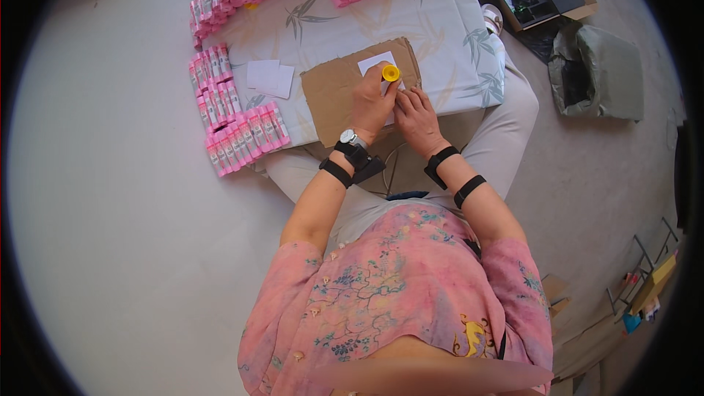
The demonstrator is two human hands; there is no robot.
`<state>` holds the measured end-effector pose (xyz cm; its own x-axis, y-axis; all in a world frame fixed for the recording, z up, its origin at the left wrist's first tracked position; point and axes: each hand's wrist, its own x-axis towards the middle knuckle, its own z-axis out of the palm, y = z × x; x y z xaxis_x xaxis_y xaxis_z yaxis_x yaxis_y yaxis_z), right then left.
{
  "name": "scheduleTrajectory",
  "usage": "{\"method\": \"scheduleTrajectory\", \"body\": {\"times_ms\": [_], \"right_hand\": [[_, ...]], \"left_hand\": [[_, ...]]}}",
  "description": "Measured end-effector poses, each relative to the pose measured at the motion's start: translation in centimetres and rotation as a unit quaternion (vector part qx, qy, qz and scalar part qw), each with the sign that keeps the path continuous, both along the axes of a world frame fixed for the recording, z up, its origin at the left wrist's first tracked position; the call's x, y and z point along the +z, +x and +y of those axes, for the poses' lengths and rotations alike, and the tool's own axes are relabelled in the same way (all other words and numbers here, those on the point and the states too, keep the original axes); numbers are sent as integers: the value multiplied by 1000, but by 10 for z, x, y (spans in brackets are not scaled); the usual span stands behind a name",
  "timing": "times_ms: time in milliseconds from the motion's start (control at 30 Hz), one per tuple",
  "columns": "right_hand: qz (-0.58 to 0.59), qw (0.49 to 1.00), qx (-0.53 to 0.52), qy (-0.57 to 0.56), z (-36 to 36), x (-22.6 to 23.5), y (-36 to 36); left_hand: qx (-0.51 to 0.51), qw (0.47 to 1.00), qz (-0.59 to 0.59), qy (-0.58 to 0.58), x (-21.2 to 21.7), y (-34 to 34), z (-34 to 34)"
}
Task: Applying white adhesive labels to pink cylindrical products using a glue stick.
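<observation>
Left hand (372, 103) wraps the yellow-ended stick (391, 73); right hand (419, 119) half-curled, its hold unclear; keep the white card (373, 61) flat, pressure even!

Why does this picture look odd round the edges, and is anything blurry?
In the head view, the fisheye lens gives dark, curved borders; light looks soft on the cardboard, without strong glare; the left hand and right hand look reasonably sharp; in that view, a patch at the bottom edge is smeared.
</observation>
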<state>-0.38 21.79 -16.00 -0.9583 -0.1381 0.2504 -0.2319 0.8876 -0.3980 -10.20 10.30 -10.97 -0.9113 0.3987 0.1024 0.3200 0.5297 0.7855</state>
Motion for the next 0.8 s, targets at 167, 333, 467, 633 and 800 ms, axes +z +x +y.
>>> {"method": "scheduleTrajectory", "body": {"times_ms": [167, 333, 467, 633, 800], "right_hand": [[9, 1000, -2, -4, 0, 4, -1], [7, 1000, -8, -18, 0, 2, -1], [6, 1000, -6, -18, 0, 4, -1], [8, 1000, -7, -16, -1, 3, -1], [7, 1000, -6, -15, -1, 3, 0]], "left_hand": [[1, 1000, 18, -8, -2, 0, -12], [16, 1000, -8, 4, 3, 2, -23], [22, 999, -40, -4, 6, 3, -32], [28, 999, -11, -13, 1, 3, -44], [49, 998, -16, -30, 2, 4, -54]]}}
